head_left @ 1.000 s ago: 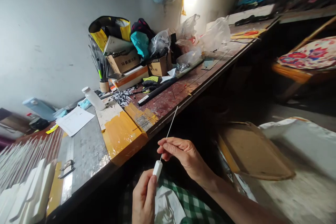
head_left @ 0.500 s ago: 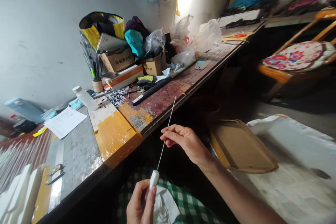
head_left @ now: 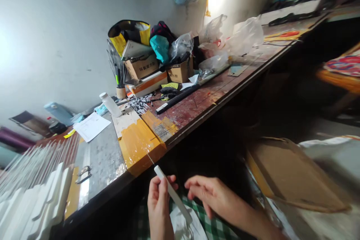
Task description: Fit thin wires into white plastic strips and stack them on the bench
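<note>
My left hand (head_left: pixel 160 195) grips a long white handle (head_left: pixel 174 195) between thumb and fingers. From the handle's upper end a thin rod (head_left: pixel 151 158) sticks out toward the edge of the taped box. My right hand (head_left: pixel 206 191) hovers just right of the handle, fingers apart and slightly curled, holding nothing. Below the handle, a white cloth (head_left: pixel 198 228) lies on the green checked fabric (head_left: pixel 215 227) over my lap.
Several white handles with rods (head_left: pixel 53 195) lie at the left of the bench. Near the bench edge are a yellow-taped block (head_left: pixel 137 144), small metal clippers (head_left: pixel 83 175) and a white bottle (head_left: pixel 110 105). A cardboard tray (head_left: pixel 295 176) stands at the right.
The right hand has let go of the rod and moved down beside the handle. The handle now tilts up to the left and shows more of its length. The view has shifted left.
</note>
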A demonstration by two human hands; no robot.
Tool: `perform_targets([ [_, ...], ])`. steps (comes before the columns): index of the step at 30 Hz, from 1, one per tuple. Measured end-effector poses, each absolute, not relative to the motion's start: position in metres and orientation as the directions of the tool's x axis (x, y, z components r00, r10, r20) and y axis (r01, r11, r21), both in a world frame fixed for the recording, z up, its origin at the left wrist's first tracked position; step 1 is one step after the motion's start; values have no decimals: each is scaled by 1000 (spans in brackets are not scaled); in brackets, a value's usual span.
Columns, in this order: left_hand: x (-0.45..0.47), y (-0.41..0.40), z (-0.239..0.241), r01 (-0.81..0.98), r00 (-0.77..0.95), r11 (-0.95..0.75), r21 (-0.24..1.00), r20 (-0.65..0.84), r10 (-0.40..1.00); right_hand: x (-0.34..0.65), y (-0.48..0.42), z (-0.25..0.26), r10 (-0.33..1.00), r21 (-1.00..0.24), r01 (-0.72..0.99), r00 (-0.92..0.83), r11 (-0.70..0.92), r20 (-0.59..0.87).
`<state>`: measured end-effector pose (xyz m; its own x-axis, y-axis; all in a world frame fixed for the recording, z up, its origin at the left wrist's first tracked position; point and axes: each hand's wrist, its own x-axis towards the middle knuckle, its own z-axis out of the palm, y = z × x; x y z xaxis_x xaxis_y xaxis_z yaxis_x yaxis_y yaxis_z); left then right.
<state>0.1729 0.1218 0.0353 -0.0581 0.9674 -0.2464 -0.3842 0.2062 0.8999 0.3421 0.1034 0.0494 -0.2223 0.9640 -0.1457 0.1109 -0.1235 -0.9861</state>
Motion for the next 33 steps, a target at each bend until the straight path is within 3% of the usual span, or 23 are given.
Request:
perform_targets([
  [5, 184, 141, 38, -387, -144, 140, 911, -210, 967, 328, 76, 25, 922, -926, 299, -237, -230, -305],
  [10, 195, 157, 41, -459, -174, 97, 883, -197, 965, 329, 75, 28, 981, -913, 395, -113, -100, -156],
  [21, 204, 174, 49, -595, -85, 158, 788, -257, 963, 330, 78, 37, 994, -897, 441, -86, -19, -64],
  [33, 206, 167, 54, -670, -29, 179, 720, -267, 963, 332, 76, 64, 974, -889, 448, -144, -95, -177],
])
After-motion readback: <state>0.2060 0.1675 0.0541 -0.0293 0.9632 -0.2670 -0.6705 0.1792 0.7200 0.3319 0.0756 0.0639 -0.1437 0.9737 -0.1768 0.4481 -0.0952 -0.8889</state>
